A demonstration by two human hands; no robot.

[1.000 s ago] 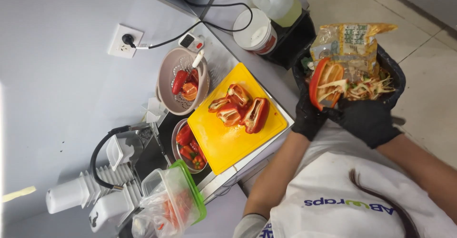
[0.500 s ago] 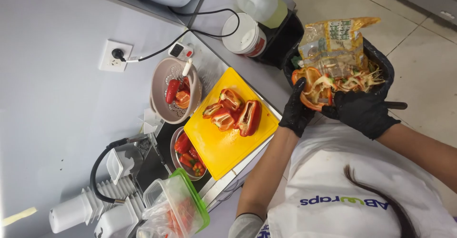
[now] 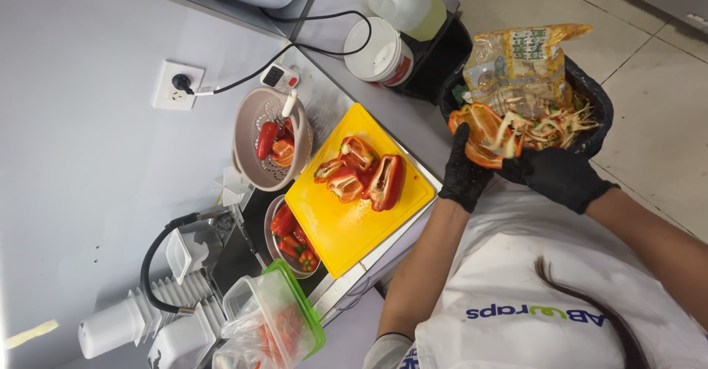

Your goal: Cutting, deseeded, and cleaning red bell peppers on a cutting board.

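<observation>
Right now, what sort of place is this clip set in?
Most likely a kitchen prep counter. A yellow cutting board holds halved red peppers, a colander sits beside it, and gloved hands hold a pepper half over a black waste bin.

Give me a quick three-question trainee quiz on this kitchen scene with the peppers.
1. True or false: the left hand and the right hand hold a pepper half over the bin.
2. What colour is the cutting board? A green, B yellow, C white.
3. Fill in: both hands wear black ____.

Key: 1 true; 2 B; 3 gloves.
</observation>
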